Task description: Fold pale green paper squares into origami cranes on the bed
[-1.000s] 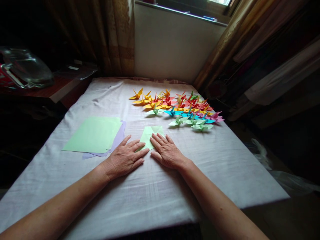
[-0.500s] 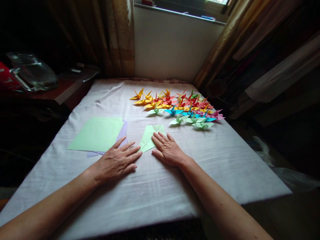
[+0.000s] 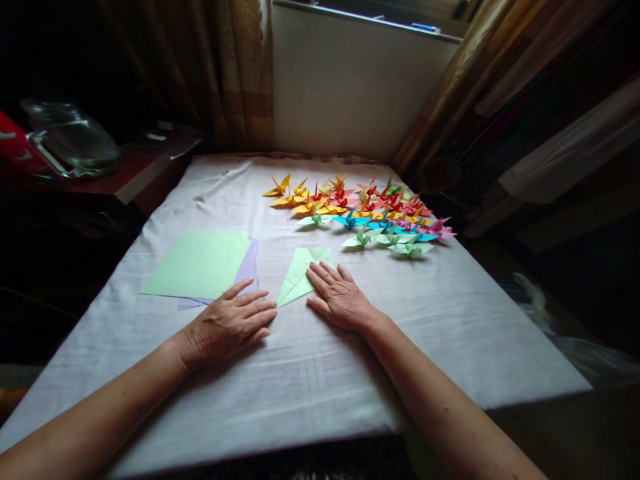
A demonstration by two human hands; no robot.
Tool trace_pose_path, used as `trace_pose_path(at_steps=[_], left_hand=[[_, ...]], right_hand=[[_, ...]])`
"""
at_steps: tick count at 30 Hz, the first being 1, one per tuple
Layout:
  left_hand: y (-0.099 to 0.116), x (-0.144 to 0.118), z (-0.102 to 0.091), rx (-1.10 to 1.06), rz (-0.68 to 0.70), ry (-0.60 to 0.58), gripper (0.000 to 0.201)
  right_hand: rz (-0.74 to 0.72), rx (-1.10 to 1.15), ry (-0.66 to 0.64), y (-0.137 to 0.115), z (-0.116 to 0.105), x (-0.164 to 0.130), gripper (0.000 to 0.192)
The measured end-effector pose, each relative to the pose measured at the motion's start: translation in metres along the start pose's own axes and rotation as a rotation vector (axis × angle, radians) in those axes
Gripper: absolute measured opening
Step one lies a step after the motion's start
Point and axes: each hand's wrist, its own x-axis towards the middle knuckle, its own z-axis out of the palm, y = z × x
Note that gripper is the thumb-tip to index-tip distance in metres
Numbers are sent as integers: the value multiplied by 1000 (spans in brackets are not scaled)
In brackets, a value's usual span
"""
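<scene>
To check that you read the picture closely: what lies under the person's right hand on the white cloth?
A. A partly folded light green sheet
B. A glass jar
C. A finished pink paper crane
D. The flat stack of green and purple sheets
A: the right hand rests flat on the partly folded light green sheet, while the stack of sheets lies apart to the left.

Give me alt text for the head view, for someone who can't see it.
Two bare hands rest flat on a white cloth: the right hand presses on a partly folded green paper, the left hand lies beside its tip. A stack of sheets lies to the left, and many coloured paper cranes sit beyond.
</scene>
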Motion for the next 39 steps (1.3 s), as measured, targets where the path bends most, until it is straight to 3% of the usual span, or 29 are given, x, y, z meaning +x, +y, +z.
trace_pose_path(at_steps=[8, 12, 15, 17, 20, 25, 32, 39], left_hand=[[1, 6, -2, 3, 27, -18, 27], [3, 12, -4, 39, 45, -76, 25], [3, 13, -3, 44, 53, -57, 23], [3, 12, -3, 28, 50, -15, 24], [2, 9, -2, -5, 23, 29, 25], [-1, 4, -3, -8, 14, -11, 29], [-2, 2, -2, 11, 35, -9, 28], [0, 17, -7, -43, 4, -31, 31]], right_hand=[[-1, -8, 1, 1, 0, 0, 64], [1, -34, 65, -6, -5, -3, 62], [-107, -21, 84, -21, -7, -7, 60], [-214, 21, 27, -32, -7, -9, 59], [-254, 71, -46, -41, -5, -11, 59], [-223, 70, -69, -36, -5, -11, 62], [-32, -8, -86, -5, -12, -13, 66], [48, -24, -52, 9, -7, -13, 67]])
